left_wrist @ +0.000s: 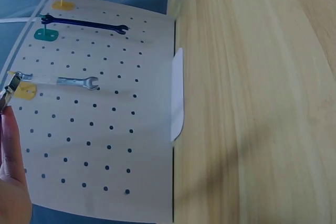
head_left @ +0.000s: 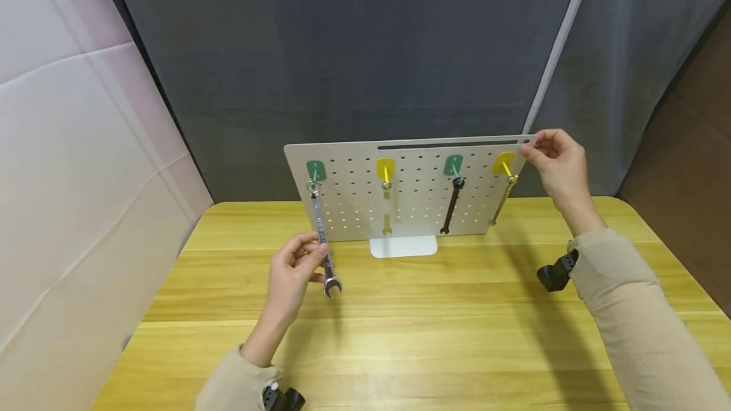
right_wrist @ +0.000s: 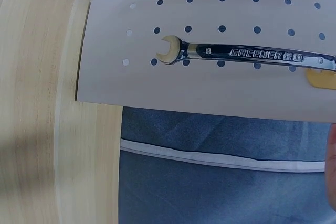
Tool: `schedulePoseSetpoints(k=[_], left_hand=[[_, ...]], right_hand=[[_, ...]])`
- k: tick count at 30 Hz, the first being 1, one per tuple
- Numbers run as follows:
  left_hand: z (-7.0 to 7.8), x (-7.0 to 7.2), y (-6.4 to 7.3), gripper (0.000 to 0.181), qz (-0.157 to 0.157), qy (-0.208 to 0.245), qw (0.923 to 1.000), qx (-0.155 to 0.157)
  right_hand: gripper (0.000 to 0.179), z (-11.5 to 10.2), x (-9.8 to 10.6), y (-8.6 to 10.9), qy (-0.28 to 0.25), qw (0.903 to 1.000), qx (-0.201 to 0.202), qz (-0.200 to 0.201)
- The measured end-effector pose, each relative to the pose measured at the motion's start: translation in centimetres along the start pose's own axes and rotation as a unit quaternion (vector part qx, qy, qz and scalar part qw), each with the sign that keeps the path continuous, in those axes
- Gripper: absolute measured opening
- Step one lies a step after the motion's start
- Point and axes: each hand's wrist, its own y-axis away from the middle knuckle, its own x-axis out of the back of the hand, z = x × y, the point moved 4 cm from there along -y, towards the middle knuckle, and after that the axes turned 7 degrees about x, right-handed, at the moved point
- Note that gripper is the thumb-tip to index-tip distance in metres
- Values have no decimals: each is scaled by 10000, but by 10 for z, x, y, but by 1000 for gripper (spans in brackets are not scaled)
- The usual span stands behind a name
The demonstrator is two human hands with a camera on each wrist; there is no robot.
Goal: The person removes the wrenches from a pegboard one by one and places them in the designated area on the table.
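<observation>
My left hand (head_left: 291, 271) pinches a chrome combination wrench (head_left: 320, 221) along its shank between thumb and fingers. Its ring end is up at the leftmost green hook (head_left: 315, 170), overlapping the peg, and its open end points down toward me. In the left wrist view, fingers (left_wrist: 10, 145) and part of that wrench show at the left edge. The right hand (head_left: 562, 167) grips the top right corner of the white pegboard (head_left: 354, 208). Beside it, a wrench (right_wrist: 262, 53) marked GREENER hangs from the right yellow hook (head_left: 502, 162).
A silver wrench (left_wrist: 79, 82) hangs on the other yellow hook (head_left: 385, 169), and a dark wrench (head_left: 450, 208) on the second green hook (head_left: 453, 163). The board stands on a white foot (head_left: 403, 247) at the wooden table's (head_left: 400, 335) back edge, before a grey curtain (head_left: 342, 49).
</observation>
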Motion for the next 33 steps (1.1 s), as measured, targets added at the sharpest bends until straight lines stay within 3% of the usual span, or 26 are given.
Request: schedulePoseSetpoints(k=[6, 10, 22, 33], left_hand=[[4, -1, 2, 27, -67, -77, 9998, -161], [1, -3, 4, 26, -211, -278, 9993, -105], [-30, -4, 7, 30, -662, -563, 9937, 712], [-55, 2, 5, 33, -686, -852, 9853, 1312]], right_hand=[[19, 0, 0, 0, 66, 10000, 33, -47], [20, 0, 0, 0, 33, 10000, 74, -41], [19, 2, 0, 0, 83, 9999, 55, -81], [19, 2, 0, 0, 15, 10000, 74, -51]])
